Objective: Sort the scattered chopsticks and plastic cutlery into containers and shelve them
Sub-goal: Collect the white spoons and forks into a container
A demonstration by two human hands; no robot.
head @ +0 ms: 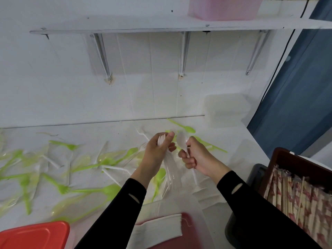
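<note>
My left hand [158, 151] grips a bundle of white plastic cutlery [169, 169] whose handles hang down over the table. Close beside it, my right hand [199, 157] holds a single white spoon [181, 139], bowl up, handle pointing down past my wrist. Green forks and spoons [100, 190] and several white forks [115, 168] lie scattered over the white table [233, 141]. A dark wooden box [294, 162] at the right holds paper-wrapped chopsticks [301, 200]. A clear container [194, 205] stands at the front, below my hands.
A red lid [36, 234] lies at the front left, and a dark red lid with white paper on it [161, 229] sits under the clear container. A white wall shelf [161, 27] above carries a pink box [222, 8]. A translucent box [226, 110] stands at the back right.
</note>
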